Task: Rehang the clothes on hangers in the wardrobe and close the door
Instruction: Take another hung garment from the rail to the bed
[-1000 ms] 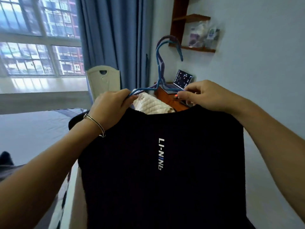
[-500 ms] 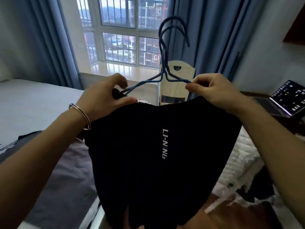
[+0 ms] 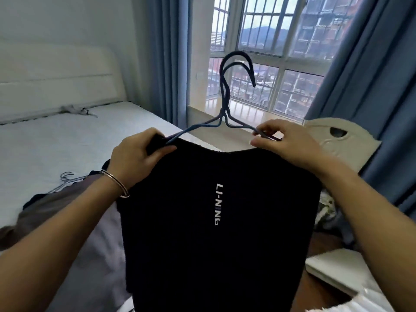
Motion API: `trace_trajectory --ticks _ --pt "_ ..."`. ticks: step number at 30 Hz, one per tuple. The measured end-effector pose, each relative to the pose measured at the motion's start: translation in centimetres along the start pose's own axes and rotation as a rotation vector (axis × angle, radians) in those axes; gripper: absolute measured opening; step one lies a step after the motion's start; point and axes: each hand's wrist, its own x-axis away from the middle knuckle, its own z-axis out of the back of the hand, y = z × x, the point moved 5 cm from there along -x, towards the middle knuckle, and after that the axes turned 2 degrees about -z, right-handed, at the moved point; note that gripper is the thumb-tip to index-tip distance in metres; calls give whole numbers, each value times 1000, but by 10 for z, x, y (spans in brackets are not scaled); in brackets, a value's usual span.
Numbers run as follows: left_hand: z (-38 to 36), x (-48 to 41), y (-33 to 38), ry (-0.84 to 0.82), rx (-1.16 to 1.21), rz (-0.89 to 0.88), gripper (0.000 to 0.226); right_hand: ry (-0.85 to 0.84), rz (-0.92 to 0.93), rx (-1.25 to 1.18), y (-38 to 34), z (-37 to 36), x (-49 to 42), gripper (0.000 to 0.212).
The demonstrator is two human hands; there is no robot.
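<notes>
A black garment (image 3: 202, 221) with white lettering hangs in front of me from blue wire hangers (image 3: 225, 91), two hooks showing one behind the other. My left hand (image 3: 135, 156), a metal bangle on its wrist, grips the garment's left shoulder together with the hanger's left arm. At the right shoulder, my right hand (image 3: 286, 143) pinches the hanger's right arm and the fabric. No wardrobe is in view.
A bed (image 3: 56, 140) with a white headboard lies to the left; on it are a grey garment (image 3: 56, 206) and a bare wire hanger (image 3: 65, 179). A window with blue curtains (image 3: 371, 75) is ahead. A cream chair back (image 3: 342, 140) stands at right.
The view has swung left, from the wall shelf and laptop to the bed and window. Both hands have kept their hold on the garment and hangers throughout.
</notes>
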Motion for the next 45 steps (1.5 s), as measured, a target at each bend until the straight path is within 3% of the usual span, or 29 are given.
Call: trace_trajectory --ticks 2,4,7,12,22,28,31,38,45 --pt "-8 -14 -18 40 -20 51 45 -62 -21 15 29 -10 -30 52" --pt "-16 -30 -34 82 -30 92 53 -91 -27 17 55 -18 -58 67" --pt "-28 -62 -47 104 -55 85 55 -7 -59 -54 77 -22 -104 61" --pt "-28 -128 -65 199 -190 71 53 158 51 -86 72 -19 -190 30" --pt "-41 -217 -131 335 -370 192 51 190 286 -232 67 -52 -366 28" --pt "-50 -265 -177 374 -442 391 46 143 400 -339 56 -81 -464 31" --pt "-73 -264 -221 272 -483 538 44 1 372 -311 61 -134 -502 35" --pt "-178 -190 -363 -189 -548 954 45 -445 253 -149 109 -320 -525 33" --pt "-236 -156 -475 -338 -634 987 45 -602 212 -35 137 -454 -552 34"
